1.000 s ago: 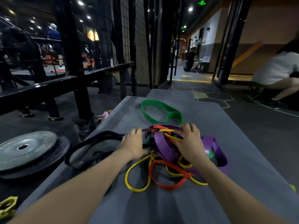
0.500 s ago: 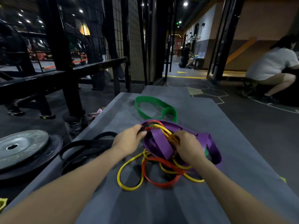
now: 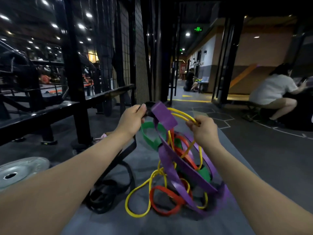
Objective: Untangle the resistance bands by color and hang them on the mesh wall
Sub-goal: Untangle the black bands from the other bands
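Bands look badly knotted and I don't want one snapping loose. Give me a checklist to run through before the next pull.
1. Left hand has a firm hold on the black band: ok, fingers curled round it.
2. Right hand pinches only the yellow band: ok.
3. Yellow band free of the others: not ok, it threads through the purple band and orange band.
4. Purple band off the black one: not ok, it drapes over the black band by the left hand.
5. Green band separated: cannot tell, partly hidden in the bundle.
6. Mesh wall ahead: ok, though whether it has free hooks, cannot tell.
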Available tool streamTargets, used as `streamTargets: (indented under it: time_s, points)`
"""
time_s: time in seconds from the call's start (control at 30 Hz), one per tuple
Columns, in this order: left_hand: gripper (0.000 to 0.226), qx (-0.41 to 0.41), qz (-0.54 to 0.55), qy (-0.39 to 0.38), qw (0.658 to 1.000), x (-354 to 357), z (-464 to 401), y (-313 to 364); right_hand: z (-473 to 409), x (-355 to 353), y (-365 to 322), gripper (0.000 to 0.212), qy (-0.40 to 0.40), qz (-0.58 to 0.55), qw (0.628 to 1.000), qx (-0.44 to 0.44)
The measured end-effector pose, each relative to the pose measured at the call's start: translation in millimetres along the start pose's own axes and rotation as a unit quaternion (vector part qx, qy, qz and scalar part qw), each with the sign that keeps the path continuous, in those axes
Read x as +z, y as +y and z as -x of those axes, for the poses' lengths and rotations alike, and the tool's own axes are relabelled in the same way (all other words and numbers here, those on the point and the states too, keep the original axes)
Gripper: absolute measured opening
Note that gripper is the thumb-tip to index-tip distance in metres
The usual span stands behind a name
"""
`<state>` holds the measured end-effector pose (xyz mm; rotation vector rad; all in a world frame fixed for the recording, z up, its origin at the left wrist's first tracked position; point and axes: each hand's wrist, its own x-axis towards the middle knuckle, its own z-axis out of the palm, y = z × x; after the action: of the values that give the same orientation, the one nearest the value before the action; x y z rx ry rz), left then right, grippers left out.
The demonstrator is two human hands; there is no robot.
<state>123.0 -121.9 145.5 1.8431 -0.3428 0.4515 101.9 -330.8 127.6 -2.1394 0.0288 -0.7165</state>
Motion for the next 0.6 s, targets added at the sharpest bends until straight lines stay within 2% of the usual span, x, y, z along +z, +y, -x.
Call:
streamTargets:
  time_s: [0.07,0.17,0.2,0.3,0.4,0.43,0.53,0.6]
  points:
    - [0.036,-0.057,0.001,-0.036,0.998,-2,6,-5,4,5,1,0.02,-0.038,0.038,0.999,-0.005]
    - [0.034,-0.112,-0.202,-0.13,0.964,-3,28,-31,22,17,15,0.018,-0.124,0.107,0.986,0.004]
    - [0.032,-0.128,-0.228,-0.135,0.956,-5,37,-39,30,23,21,0.018,-0.148,0.116,0.982,0.006]
    - [0.03,-0.188,-0.205,-0.123,0.953,-18,56,-66,52,40,29,0.017,-0.195,0.137,0.971,0.006]
    - [0.018,-0.225,-0.182,-0.142,0.947,-29,68,-90,69,56,31,0.009,-0.22,0.125,0.968,-0.003]
    - [0.016,-0.232,-0.167,-0.139,0.948,-31,73,-97,74,61,32,0.005,-0.226,0.118,0.967,-0.011]
    - [0.013,-0.232,-0.138,-0.121,0.955,-30,86,-103,83,74,38,0.009,-0.236,0.097,0.967,-0.02]
    - [0.02,-0.234,-0.095,-0.096,0.963,-28,93,-106,92,80,43,0.005,-0.232,0.086,0.969,-0.024]
